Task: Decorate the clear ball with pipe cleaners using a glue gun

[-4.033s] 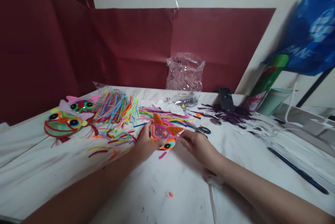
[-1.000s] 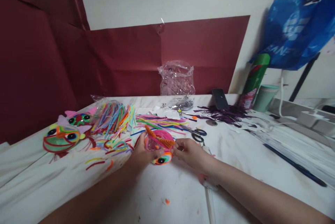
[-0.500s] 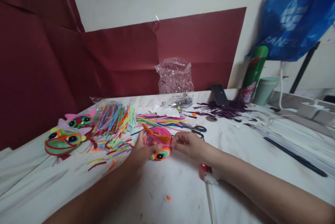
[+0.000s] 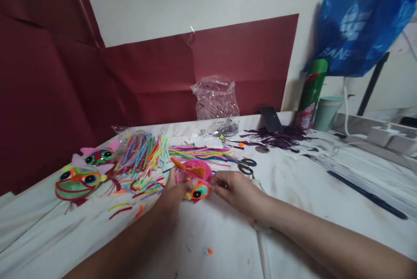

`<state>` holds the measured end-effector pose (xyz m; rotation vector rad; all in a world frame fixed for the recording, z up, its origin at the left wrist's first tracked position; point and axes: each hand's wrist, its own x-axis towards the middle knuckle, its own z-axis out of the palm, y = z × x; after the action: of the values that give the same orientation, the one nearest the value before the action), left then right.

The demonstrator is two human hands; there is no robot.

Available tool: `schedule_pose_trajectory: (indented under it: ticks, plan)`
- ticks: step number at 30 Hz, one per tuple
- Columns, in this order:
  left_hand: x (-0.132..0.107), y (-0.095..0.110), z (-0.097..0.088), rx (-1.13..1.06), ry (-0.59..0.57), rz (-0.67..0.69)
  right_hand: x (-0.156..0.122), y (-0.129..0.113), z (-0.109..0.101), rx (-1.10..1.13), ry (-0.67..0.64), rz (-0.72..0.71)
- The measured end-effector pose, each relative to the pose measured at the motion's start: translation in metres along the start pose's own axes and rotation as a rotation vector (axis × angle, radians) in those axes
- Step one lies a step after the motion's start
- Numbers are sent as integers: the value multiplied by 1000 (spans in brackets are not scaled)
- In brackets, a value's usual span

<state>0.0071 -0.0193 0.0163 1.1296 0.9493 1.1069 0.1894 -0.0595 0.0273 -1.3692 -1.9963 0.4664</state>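
Two bare forearms run up from the bottom edge — no sleeves, no watch, no bracelet or ring in view. The left hand point(image 4: 172, 194) and the right hand point(image 4: 233, 190) are ungloved, the fingers slim — nails too small and blurred to tell. Nothing of the clothing shows.
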Motion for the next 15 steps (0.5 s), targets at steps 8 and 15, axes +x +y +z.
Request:
schedule_pose_trajectory:
  ticks: [8, 15]
  plan:
    - [-3, 3, -1, -24, -23, 7, -11, -9, 8, -77, 20, -68]
    - [3, -8, -3, -97, -94, 101, -5, -1, 13, 140, 70, 55]
